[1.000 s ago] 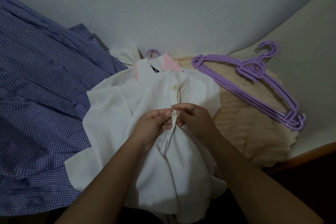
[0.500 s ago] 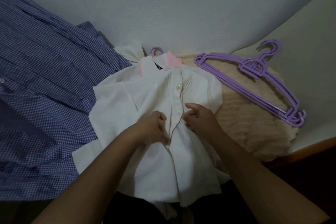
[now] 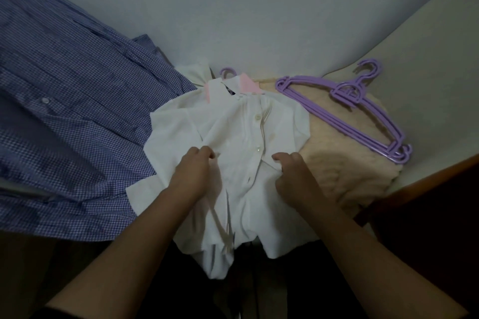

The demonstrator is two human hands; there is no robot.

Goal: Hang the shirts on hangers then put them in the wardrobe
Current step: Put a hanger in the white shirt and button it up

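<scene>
Blue-and-white gingham takes up the whole left side: a large checked shirt (image 3: pixel 67 137) is spread flat, one pale button seen on its placket, its right edge tucked under the white garment. Next in size, the white shirt (image 3: pixel 233 142) is laid front-up in the middle, collar away from the camera, with pink lining shown at the collar; its hem hangs over the near edge into shadow. Two buttons are seen done up along the placket. A small purple hook (image 3: pixel 226 73) is seen poking out just above the collar, so a hanger is already inside the shirt. To the right, a cream fluffy blanket (image 3: pixel 344 163) is partly covered by the shirt's sleeve. On the blanket's far edge a stack of purple hangers (image 3: pixel 347 106) is laid, hooks pointing toward the wall, well apart from both hands.

The left hand (image 3: pixel 193 176) is curled, fabric left of the placket pinched between thumb and fingers. The right hand (image 3: pixel 294 173) is likewise curled, a fold of the shirt front right of the placket gripped. The two hands are held apart, with the button strip between them.
</scene>
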